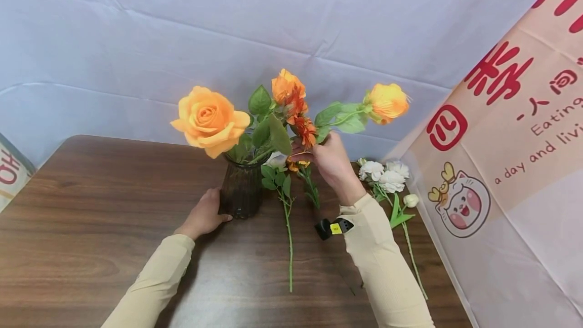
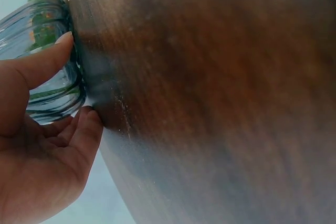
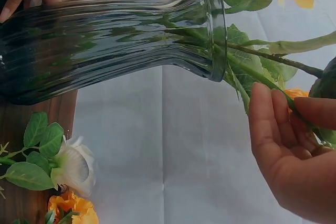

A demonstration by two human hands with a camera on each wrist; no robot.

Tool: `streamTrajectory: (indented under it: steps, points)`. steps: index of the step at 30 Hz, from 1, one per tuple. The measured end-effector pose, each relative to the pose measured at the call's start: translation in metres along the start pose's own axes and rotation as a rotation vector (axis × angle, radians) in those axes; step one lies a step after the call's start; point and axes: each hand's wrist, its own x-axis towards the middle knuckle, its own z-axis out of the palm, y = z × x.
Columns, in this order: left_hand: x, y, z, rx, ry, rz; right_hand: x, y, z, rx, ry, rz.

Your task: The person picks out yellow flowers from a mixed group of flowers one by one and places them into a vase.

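Note:
A ribbed dark glass vase [image 1: 242, 191] stands upright on the table, holding a large orange rose [image 1: 209, 118] that leans left, a smaller orange rose [image 1: 287, 86] and red-orange blooms [image 1: 305, 129]. My left hand [image 1: 207, 214] grips the vase low down, thumb and fingers around its base in the left wrist view. Just beyond the rim, my right hand [image 3: 286, 153] pinches a green stem [image 3: 256, 75] that runs into the vase mouth. Another yellow-orange rose [image 1: 387, 103] points right above that hand. Which bloom tops the pinched stem I cannot tell.
A white rose [image 1: 276, 160] on a long stem and small orange flowers [image 1: 300, 164] lie right of the vase. White blooms [image 1: 391, 178] and a white tulip [image 1: 411, 201] lie near the table's right edge. Behind hangs pale cloth [image 1: 136, 54]; a printed banner [image 1: 514, 130] is at right.

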Motion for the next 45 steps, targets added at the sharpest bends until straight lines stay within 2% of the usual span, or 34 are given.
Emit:
streamTrajectory:
  steps: [7, 15, 27, 45]
  points:
    - [0.001, -0.001, 0.001, 0.014, 0.001, 0.002, 0.001, 0.003, 0.002, -0.017, -0.039, -0.009]
    - [0.001, -0.002, 0.001, 0.012, 0.000, -0.004, 0.003, 0.005, 0.002, -0.087, -0.088, -0.018]
    - [-0.001, 0.000, -0.001, 0.006, -0.008, 0.008, 0.003, 0.007, 0.005, -0.156, -0.116, -0.037]
    - [-0.002, 0.001, -0.002, 0.001, -0.010, 0.009, 0.006, 0.018, 0.013, -0.219, -0.148, 0.028]
